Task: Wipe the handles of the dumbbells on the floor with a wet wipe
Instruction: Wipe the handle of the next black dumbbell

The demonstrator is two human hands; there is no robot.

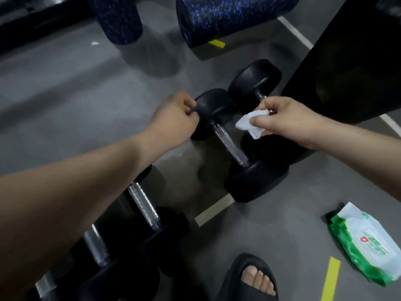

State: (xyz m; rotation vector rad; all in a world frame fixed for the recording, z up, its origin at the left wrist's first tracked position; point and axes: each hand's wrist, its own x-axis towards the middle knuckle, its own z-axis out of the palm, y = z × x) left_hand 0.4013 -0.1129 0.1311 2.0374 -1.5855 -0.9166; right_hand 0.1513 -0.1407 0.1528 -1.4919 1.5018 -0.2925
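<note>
The left hand [175,116] is at the end of a long, straight arm. Its fingers are curled on the far round end of a black rubber dumbbell with a silver metal handle [230,144]. This dumbbell lies on the grey floor [65,94] in the middle. The right hand [288,118], its arm stretching in from 3 o'clock, pinches a crumpled white wet wipe [249,123] between thumb and fingers. The wipe is right by the thin handle of a second black dumbbell [255,81] at 1 o'clock; I cannot tell if they touch. More black dumbbells [143,205] lie in a row at 7 o'clock. A green and white pack of wipes [368,242] lies at 4 o'clock.
</note>
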